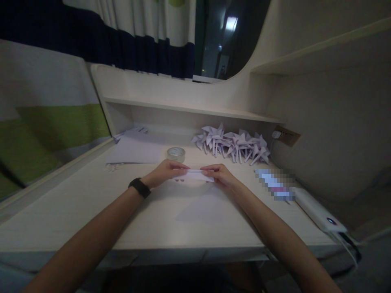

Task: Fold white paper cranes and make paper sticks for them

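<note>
Both my hands meet over the middle of a pale desk (76, 211). My left hand (166, 171), with a black band on its wrist, pinches the left end of a small folded strip of white paper (195, 175). My right hand (219, 174) pinches the strip's right end. The strip is held just above the desk. A larger flat white sheet (201, 209) lies on the desk below my hands. A roll of clear tape (176, 154) stands just behind my left hand.
A pile of several folded white paper pinwheels (233, 145) lies at the back right under a shelf (189, 109). Loose white sheets (134, 151) lie at the back left. A white power bank (317, 211) with a cable sits at the right edge.
</note>
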The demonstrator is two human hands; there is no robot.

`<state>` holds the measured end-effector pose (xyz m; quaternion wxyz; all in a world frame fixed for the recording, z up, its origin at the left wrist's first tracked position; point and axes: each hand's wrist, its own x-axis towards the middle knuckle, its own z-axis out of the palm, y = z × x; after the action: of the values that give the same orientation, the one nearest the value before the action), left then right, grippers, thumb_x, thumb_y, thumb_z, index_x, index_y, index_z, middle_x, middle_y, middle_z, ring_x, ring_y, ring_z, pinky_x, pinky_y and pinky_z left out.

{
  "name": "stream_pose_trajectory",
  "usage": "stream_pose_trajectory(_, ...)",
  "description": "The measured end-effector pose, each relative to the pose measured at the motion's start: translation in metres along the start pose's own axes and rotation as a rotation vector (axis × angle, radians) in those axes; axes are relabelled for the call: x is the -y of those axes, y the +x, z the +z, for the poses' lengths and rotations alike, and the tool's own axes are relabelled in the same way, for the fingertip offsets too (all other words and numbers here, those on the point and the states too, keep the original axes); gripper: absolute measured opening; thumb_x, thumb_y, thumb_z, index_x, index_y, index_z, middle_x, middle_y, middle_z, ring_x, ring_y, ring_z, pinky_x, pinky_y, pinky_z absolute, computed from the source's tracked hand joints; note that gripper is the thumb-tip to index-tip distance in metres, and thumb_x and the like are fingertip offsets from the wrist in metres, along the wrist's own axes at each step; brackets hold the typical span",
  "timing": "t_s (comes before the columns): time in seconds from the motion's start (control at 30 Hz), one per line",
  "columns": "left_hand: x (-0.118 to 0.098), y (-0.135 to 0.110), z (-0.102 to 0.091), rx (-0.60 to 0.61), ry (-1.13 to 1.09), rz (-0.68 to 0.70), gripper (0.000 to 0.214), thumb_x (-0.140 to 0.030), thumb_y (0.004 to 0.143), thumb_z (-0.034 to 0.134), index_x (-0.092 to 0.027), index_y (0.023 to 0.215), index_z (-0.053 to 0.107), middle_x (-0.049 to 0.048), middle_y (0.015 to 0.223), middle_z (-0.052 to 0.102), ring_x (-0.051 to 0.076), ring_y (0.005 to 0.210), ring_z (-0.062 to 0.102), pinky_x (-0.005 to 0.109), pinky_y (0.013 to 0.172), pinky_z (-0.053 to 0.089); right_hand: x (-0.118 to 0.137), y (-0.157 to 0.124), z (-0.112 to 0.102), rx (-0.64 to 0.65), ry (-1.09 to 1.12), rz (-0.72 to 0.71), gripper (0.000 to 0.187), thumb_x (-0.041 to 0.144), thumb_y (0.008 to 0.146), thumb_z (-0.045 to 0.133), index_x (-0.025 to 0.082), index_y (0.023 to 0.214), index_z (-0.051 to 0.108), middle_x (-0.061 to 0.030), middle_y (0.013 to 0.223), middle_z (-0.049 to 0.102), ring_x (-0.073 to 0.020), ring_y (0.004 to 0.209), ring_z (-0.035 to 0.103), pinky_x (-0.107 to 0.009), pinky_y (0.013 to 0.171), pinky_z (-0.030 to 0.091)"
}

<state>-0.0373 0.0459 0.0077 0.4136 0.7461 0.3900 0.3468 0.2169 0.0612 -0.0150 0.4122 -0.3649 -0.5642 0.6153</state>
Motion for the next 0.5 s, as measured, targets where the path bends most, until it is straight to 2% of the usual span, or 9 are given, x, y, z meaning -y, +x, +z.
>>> stream_pose_trajectory(0.2,0.003,0.001,0.0,-0.033,0.055,-0.016,0.035,-0.04,0.076,0.07,-0.014,0.099,0.074,0.0073,0.079,0.073,0.015,0.065,0.06,0.024,0.058,0.043,-0.002,0.0,0.001,-0.015,0.003,-0.03,0.034,0.03,0.053,0.085,0.015,0.083,0.077,-0.006,0.074,0.073,-0.0121,0.062,0.059,-0.025,0.06,0.042)
stream_pose_trajectory(0.37,0.004,0.002,0.004,-0.083,0.047,-0.019,0.035,-0.042,0.074,0.071,-0.014,0.095,0.075,0.0091,0.089,0.074,0.018,0.076,0.063,0.028,0.069,0.046,-0.005,0.002,0.006,-0.103,-0.08,-0.127,0.032,0.034,0.052,0.085,0.014,0.075,0.076,-0.005,0.069,0.071,-0.0121,0.06,0.057,-0.025,0.059,0.041)
stream_pose_trajectory(0.5,0.004,0.003,0.006,-0.107,0.081,-0.017,0.036,-0.039,0.073,0.071,-0.013,0.098,0.074,0.0083,0.088,0.073,0.019,0.076,0.064,0.028,0.068,0.047,-0.002,0.001,0.01,-0.159,-0.17,-0.208,0.039,0.033,0.051,0.085,0.015,0.084,0.075,-0.0043,0.074,0.071,-0.012,0.061,0.057,-0.024,0.058,0.041)
